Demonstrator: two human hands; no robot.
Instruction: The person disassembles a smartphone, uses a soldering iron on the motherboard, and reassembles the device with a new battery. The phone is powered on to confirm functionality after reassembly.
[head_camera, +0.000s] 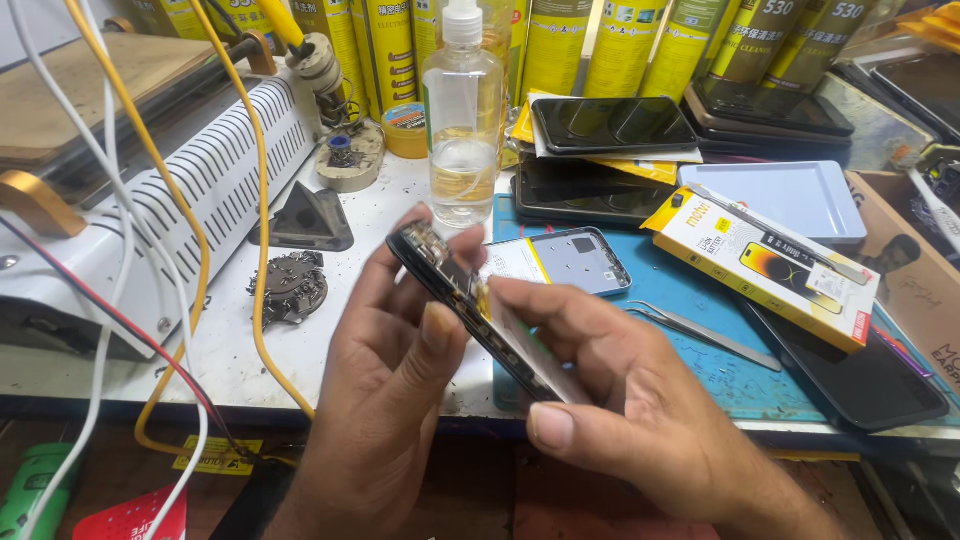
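Both of my hands hold a black, opened smartphone (440, 272) edge-on above the front of the bench. My left hand (385, 390) cups it from below and the left, thumb pressed on its side. My right hand (620, 400) grips its lower end, index finger laid along the inner face near a small gold-coloured part. A loose phone frame (575, 260) lies on the blue mat (700, 360) just behind my hands.
A clear spray bottle (462, 115) stands behind the phone. Metal tweezers (700, 332), a yellow-and-white box (765, 265), a white tray (790, 195) and several dark phones (612, 124) lie to the right. A white machine (200, 190) and yellow cables (262, 250) occupy the left.
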